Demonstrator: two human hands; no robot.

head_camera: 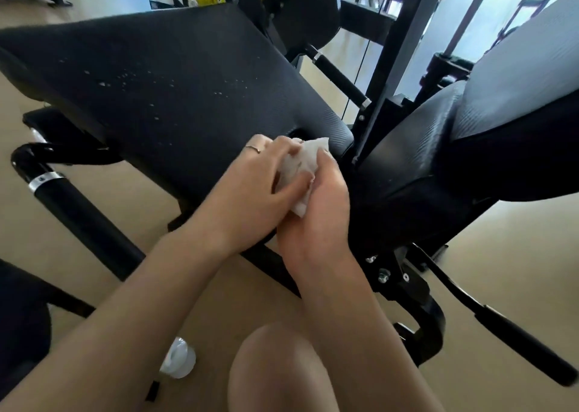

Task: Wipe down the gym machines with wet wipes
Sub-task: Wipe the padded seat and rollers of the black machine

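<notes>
Both hands hold one crumpled white wet wipe just in front of the near edge of the seat pad. The left hand pinches it with curled fingers and thumb; the right hand wraps it from below. The pad is black, with woven texture and small shiny droplets. A round white bottle stands on the beige floor.

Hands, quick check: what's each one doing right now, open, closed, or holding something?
Left hand: fingers curled on the white wet wipe, holding it.
Right hand: also grips the same wipe, thumb pinching it.
</notes>
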